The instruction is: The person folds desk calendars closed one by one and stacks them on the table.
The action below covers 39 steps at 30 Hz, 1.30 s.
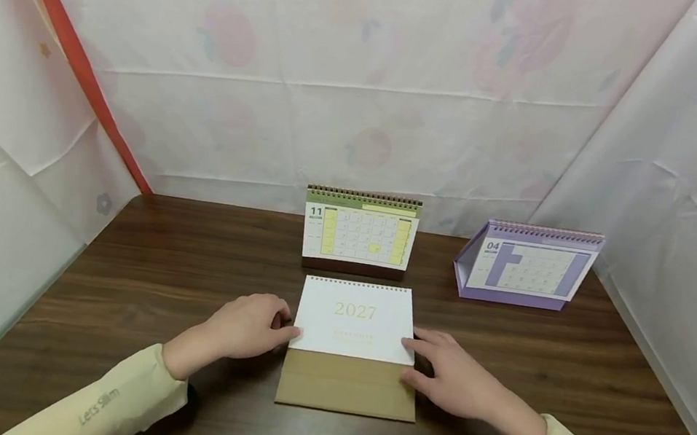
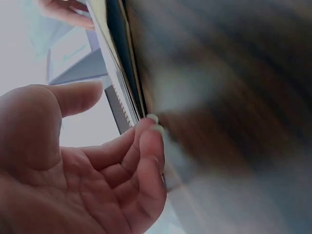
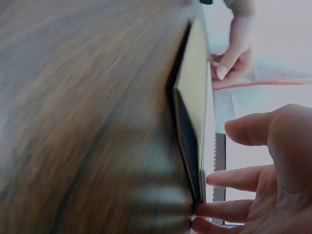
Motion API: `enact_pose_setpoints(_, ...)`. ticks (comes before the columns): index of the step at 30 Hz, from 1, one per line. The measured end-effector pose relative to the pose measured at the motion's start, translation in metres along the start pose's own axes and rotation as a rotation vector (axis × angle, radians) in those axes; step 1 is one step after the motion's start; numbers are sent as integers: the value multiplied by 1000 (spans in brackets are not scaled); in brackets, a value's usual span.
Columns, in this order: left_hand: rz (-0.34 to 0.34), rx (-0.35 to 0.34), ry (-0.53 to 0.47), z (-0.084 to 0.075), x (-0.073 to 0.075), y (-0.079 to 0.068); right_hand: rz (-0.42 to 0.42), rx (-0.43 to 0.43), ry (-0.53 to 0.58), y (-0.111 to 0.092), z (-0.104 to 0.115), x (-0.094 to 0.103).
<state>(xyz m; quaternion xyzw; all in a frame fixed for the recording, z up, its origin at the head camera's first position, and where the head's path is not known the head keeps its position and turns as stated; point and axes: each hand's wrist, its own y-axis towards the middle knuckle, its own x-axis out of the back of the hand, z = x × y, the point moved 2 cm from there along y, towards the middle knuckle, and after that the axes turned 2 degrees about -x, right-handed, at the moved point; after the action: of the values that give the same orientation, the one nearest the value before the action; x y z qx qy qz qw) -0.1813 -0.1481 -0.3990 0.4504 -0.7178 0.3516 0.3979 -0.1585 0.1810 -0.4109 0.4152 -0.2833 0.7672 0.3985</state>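
Observation:
A desk calendar (image 1: 354, 323) with a white "2027" cover and a brown cardboard stand (image 1: 346, 394) lies low on the table in front of me. Beside its left edge is my left hand (image 1: 247, 326), thumb near the page and fingertips at the edge in the left wrist view. On the opposite side, my right hand (image 1: 462, 381) has its fingers loosely extended against the right edge. The right wrist view shows a gap beneath the cardboard (image 3: 193, 80), with the thumb held apart from it. Neither hand pinches the calendar.
Behind it stands a green-topped calendar (image 1: 359, 234) showing 11. A purple calendar (image 1: 530, 267) showing 04 stands at the back right. The dark wooden table (image 1: 185, 255) is bordered by white cloth (image 1: 307, 131) at the back and sides.

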Motion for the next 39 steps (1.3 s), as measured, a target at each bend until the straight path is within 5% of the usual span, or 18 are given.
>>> enact_pose_setpoints(5, 53, 36, -125, 2, -1, 3, -14, -16, 125, 1, 5, 4)
enact_pose_setpoints(13, 58, 86, -189, 8, -5, 4, -34, -125, 344, 0, 6, 2)
enact_pose_setpoints(23, 60, 69, -272, 13, -3, 3, -40, -200, 915, 2, 4, 2)
enact_pose_setpoints(32, 44, 125, -502, 32, -9, 6, -29, -164, 1017, 4, 10, -4)
enact_pose_setpoints(39, 14, 134, -536, 45, 6, -6, -54, -156, 707, 15, 26, -8)
